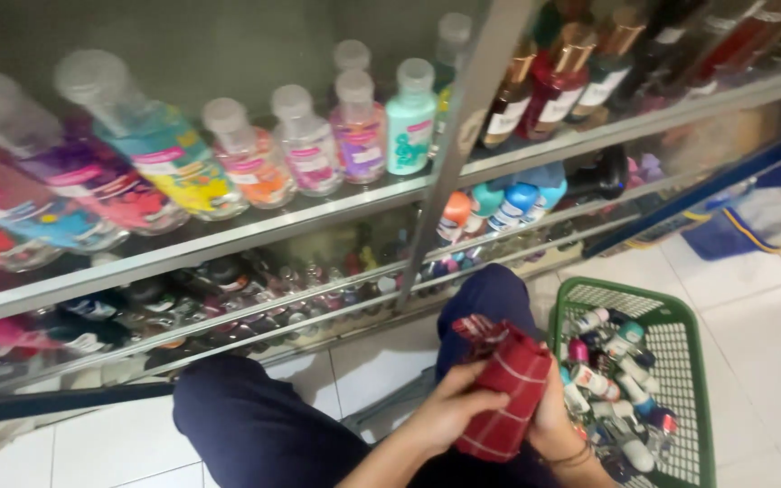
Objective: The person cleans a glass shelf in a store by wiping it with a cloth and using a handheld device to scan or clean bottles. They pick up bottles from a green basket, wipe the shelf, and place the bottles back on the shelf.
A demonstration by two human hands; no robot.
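Red cloth (506,389) clasped between left hand (449,407) and right hand (553,411).

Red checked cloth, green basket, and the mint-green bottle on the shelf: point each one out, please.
red checked cloth (510,390), head view, middle of the folded fabric.
green basket (680,357), head view, mesh of its far wall.
mint-green bottle (409,128), head view, front of its body.

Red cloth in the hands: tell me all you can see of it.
The red cloth looks like soft woven fabric with a thin pale check. It is bunched and folded into a lump, its upper end twisted over the knee. The left hand grips its left side with fingers curled on it; the right hand presses its right edge. It sits above the lap, beside the green basket.
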